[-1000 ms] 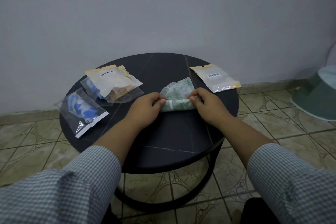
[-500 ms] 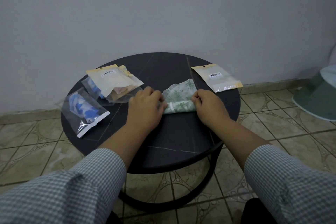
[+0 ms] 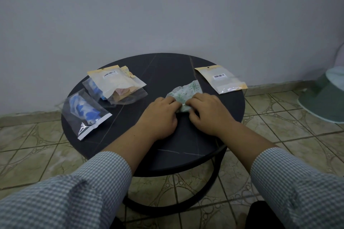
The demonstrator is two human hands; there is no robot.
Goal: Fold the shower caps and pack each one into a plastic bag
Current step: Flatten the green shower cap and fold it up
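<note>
A white shower cap with green print (image 3: 186, 92) lies partly rolled in the middle of the round black table (image 3: 186, 145). My left hand (image 3: 161, 115) and my right hand (image 3: 206, 112) press close together on its near end, fingers curled over the roll; most of the roll is hidden under them. An empty plastic bag with a yellow header and barcode (image 3: 221, 79) lies flat just beyond, to the right of the cap.
At the table's left lies a bag holding a blue cap (image 3: 85, 113) and a stack of filled bags (image 3: 115, 85). A grey wall stands close behind. A pale green object (image 3: 325, 98) sits on the tiled floor at right.
My hands have slid toward each other along the roll, from its two ends to nearly touching. The visible part of the cap has shrunk.
</note>
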